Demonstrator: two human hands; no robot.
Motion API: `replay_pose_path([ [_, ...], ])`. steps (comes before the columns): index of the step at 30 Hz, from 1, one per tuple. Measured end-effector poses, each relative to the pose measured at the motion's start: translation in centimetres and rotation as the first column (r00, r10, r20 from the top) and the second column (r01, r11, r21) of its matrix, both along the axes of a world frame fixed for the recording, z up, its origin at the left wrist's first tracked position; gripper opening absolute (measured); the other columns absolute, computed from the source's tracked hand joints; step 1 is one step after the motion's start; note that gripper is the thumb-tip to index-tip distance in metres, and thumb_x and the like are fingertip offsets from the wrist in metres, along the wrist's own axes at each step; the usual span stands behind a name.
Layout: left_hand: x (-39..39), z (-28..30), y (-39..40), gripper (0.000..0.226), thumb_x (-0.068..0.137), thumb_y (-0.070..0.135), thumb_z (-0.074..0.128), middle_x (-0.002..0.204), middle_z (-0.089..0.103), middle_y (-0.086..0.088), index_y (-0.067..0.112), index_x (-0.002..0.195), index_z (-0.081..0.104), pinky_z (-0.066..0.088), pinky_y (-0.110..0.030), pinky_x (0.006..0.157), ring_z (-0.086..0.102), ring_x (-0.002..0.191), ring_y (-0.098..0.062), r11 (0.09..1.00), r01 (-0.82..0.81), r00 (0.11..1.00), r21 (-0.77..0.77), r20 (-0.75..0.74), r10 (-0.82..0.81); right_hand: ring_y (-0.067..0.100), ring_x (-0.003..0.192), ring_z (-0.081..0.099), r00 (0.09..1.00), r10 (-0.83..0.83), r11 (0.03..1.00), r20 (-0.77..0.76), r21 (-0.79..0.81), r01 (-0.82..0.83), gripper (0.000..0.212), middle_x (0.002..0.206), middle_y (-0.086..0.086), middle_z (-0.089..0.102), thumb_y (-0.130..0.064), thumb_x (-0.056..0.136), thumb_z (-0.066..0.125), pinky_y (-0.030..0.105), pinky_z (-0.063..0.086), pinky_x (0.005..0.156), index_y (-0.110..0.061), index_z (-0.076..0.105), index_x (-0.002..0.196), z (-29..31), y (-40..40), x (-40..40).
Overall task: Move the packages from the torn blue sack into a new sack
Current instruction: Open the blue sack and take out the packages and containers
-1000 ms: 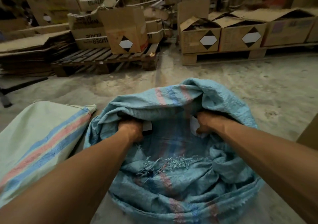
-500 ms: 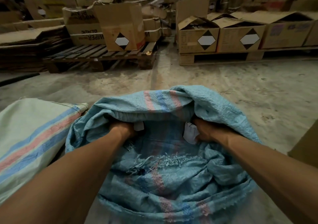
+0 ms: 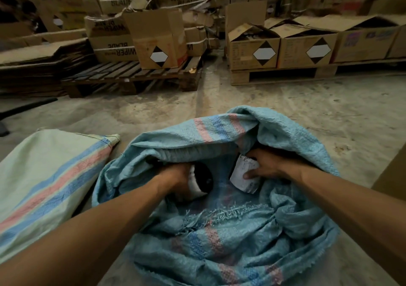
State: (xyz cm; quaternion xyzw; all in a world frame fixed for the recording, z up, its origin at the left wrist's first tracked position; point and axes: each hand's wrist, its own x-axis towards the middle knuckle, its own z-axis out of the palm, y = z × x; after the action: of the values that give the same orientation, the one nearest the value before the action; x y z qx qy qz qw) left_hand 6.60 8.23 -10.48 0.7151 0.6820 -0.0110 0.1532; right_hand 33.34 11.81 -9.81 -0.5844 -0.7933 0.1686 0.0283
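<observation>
Both hands are inside the mouth of the torn blue sack [image 3: 219, 241], which lies crumpled on the concrete floor [image 3: 307, 110] with a frayed tear across its near side. The left hand [image 3: 175, 180] has its fingers curled round a black package with a white label [image 3: 201, 181], holding it just inside the sack opening; the fingertips are hidden under the package. The right hand [image 3: 265, 165] grips a second package wrapped in a white label [image 3: 245, 173], with the thumb [image 3: 252, 174] pressed across its face and the other fingers wrapped behind it. The two packages sit near each other in the middle of the opening but apart, with blue fabric showing between them. The far lip of the sack folds over above both hands, showing its pink and blue stripes.

Just beside the torn sack, on its left, a pale green sack [image 3: 44, 176] with a blue and pink stripe lies flat on the floor. Further back, a wooden pallet [image 3: 131, 77] carries cardboard boxes [image 3: 158, 39], some printed "WIPER BLADE", and more open boxes [image 3: 305, 46] with diamond labels stand on another pallet at the right.
</observation>
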Motion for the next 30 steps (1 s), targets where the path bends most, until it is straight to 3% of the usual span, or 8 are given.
replay_pose_path([
  [2, 1.6, 3.7, -2.1, 0.088, 0.058, 0.034, 0.089, 0.129, 0.053, 0.007, 0.022, 0.134, 0.047, 0.044, -0.027, 0.102, 0.053, 0.120, -0.017, 0.986, 0.066, 0.992, -0.155, 0.117, -0.048, 0.027, 0.126, 0.050, 0.999, -0.017, 0.999, 0.041, 0.033, 0.016, 0.064, 0.141, 0.004, 0.051, -0.040, 0.083, 0.073, 0.031, 0.041, 0.101, -0.020, 0.048, 0.139, -0.1, -1.3, -0.7],
  [4, 1.7, 5.8, -3.3, 0.083, 0.058, 0.022, 0.091, 0.128, 0.058, 0.005, 0.018, 0.130, 0.052, 0.045, -0.032, 0.104, 0.055, 0.121, -0.019, 0.961, 0.069, 0.933, -0.268, 0.358, 0.033, 0.029, 0.122, 0.053, 0.998, -0.052, 0.998, 0.020, 0.040, 0.051, 0.047, 0.137, 0.010, 0.054, -0.027, 0.091, 0.065, 0.032, 0.042, 0.097, -0.016, 0.051, 0.136, -0.2, -2.9, -1.8],
  [7, 1.4, 7.9, -5.0, 0.064, 0.051, 0.035, 0.084, 0.107, 0.073, -0.002, 0.017, 0.110, 0.066, 0.050, -0.038, 0.099, 0.066, 0.104, -0.020, 0.872, 0.083, 0.800, -0.482, 0.554, 0.230, 0.031, 0.116, 0.055, 0.996, -0.050, 0.982, -0.076, 0.178, 0.062, 0.031, 0.133, 0.011, 0.055, -0.027, 0.100, 0.049, 0.032, 0.045, 0.093, -0.022, 0.054, 0.130, -0.3, -5.4, -2.6],
  [10, 0.8, 9.4, -7.3, 0.062, 0.047, 0.047, 0.072, 0.091, 0.074, -0.003, 0.018, 0.102, 0.066, 0.051, -0.031, 0.078, 0.065, 0.084, -0.018, 0.797, 0.129, 0.755, -0.590, 0.579, 0.306, 0.028, 0.119, 0.051, 0.991, -0.039, 0.964, -0.126, 0.256, 0.070, 0.035, 0.138, 0.007, 0.051, -0.029, 0.101, 0.046, 0.030, 0.041, 0.093, -0.025, 0.047, 0.136, 0.4, -7.8, -2.6],
  [12, 0.0, 10.4, -8.7, 0.060, 0.048, 0.046, 0.068, 0.089, 0.072, -0.005, 0.017, 0.100, 0.067, 0.050, -0.034, 0.081, 0.065, 0.083, -0.019, 0.768, 0.148, 0.735, -0.624, 0.588, 0.337, 0.027, 0.117, 0.054, 0.993, 0.003, 0.976, -0.118, 0.217, 0.023, 0.030, 0.134, 0.007, 0.055, -0.032, 0.100, 0.048, 0.035, 0.043, 0.098, -0.022, 0.053, 0.129, 1.4, -9.3, -2.6],
  [20, -4.0, 16.1, -14.8, 0.075, 0.054, 0.041, 0.068, 0.115, 0.068, -0.021, 0.010, 0.121, 0.061, 0.043, -0.050, 0.105, 0.063, 0.104, -0.030, 0.833, 0.136, 0.675, -0.537, 0.665, 0.319, 0.031, 0.101, 0.052, 0.920, 0.339, 0.940, 0.194, -0.100, -0.325, 0.029, 0.115, 0.012, 0.048, -0.024, 0.093, 0.057, 0.038, 0.044, 0.086, -0.018, 0.052, 0.121, 7.3, -13.7, -3.9],
  [26, -6.0, 20.6, -19.2, 0.072, 0.056, 0.034, 0.073, 0.125, 0.063, -0.019, 0.017, 0.123, 0.056, 0.038, -0.055, 0.109, 0.059, 0.117, -0.036, 0.904, 0.149, 0.735, -0.400, 0.656, 0.169, 0.022, 0.095, 0.051, 0.866, 0.470, 0.880, 0.170, -0.012, -0.475, 0.023, 0.109, 0.003, 0.043, -0.039, 0.096, 0.054, 0.044, 0.045, 0.087, -0.019, 0.047, 0.107, 11.9, -16.7, -5.2],
  [30, -8.1, 22.8, -23.3, 0.073, 0.055, 0.036, 0.074, 0.117, 0.068, -0.001, 0.029, 0.123, 0.048, 0.054, -0.037, 0.091, 0.064, 0.110, -0.020, 0.928, 0.224, 0.807, -0.298, 0.591, -0.005, 0.016, 0.095, 0.049, 0.843, 0.538, 0.837, 0.033, 0.097, -0.538, 0.026, 0.106, -0.002, 0.045, -0.046, 0.095, 0.054, 0.036, 0.044, 0.084, -0.023, 0.050, 0.104, 14.4, -19.3, -5.7],
])
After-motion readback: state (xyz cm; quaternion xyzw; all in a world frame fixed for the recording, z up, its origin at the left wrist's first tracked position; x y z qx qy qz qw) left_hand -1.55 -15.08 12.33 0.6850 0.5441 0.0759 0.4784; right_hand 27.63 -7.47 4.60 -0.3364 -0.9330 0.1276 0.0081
